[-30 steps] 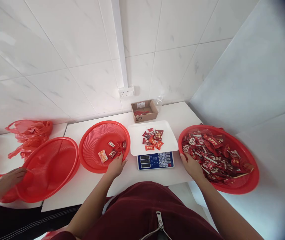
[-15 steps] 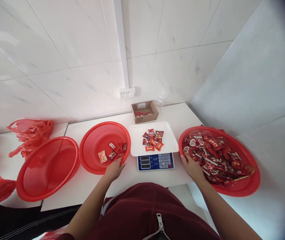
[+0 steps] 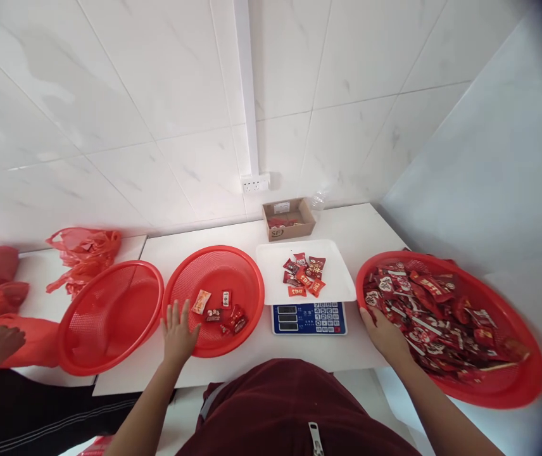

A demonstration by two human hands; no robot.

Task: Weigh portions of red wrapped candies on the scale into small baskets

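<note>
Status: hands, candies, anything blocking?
Left hand spread open at middle round red plastic basket; right hand at rim of fuller red basket. Wrapped candies on white rectangular tray. Blue scale between those baskets; no visible obstruction.

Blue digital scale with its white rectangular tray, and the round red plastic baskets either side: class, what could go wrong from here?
The heaped round red plastic basket appears to jut past the right side of the white table; it might tip if the right hand released its rim.
The white rectangular tray sits close between that basket and the sparsely filled red basket, so a nudge could slide loose red wrapped packets off.
</note>
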